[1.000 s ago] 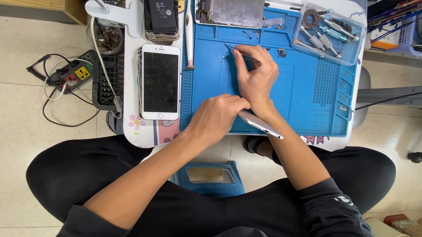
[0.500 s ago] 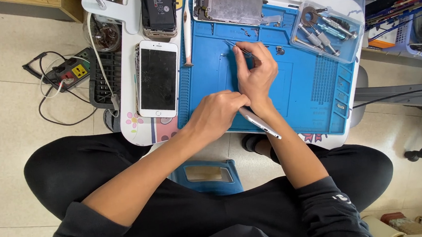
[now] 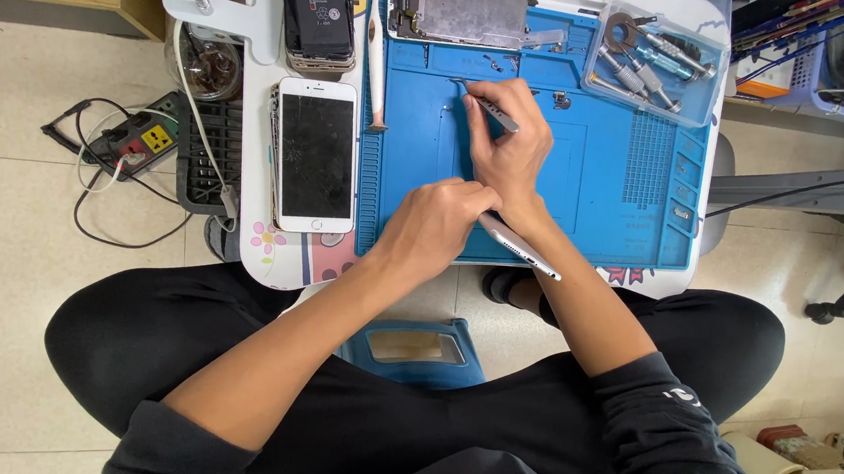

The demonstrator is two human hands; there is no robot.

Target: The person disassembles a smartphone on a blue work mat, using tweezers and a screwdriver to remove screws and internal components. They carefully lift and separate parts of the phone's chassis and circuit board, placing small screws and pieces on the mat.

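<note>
Both hands work over a blue mat [image 3: 628, 181] on the table [image 3: 273, 259].
Right hand [image 3: 508, 150] fingers pinch tweezers [image 3: 487, 107]; left hand [image 3: 433, 228] fingers curl around a silver phone body [image 3: 518, 246] at the mat's near edge, beside a white phone [image 3: 316, 155].

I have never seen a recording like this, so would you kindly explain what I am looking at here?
There is no machine here: a seated person wears a camera on the head, so the one picture looks down over their arms and lap. In front is a small table covered by a blue work mat. On the table's left side lies a white phone face up, with a dark phone above it. A bare metal phone part lies at the mat's top, and a clear tray holds screwdrivers. The right hand holds tweezers tip down on the mat. The left hand steadies a thin silver phone body on its edge.
</note>
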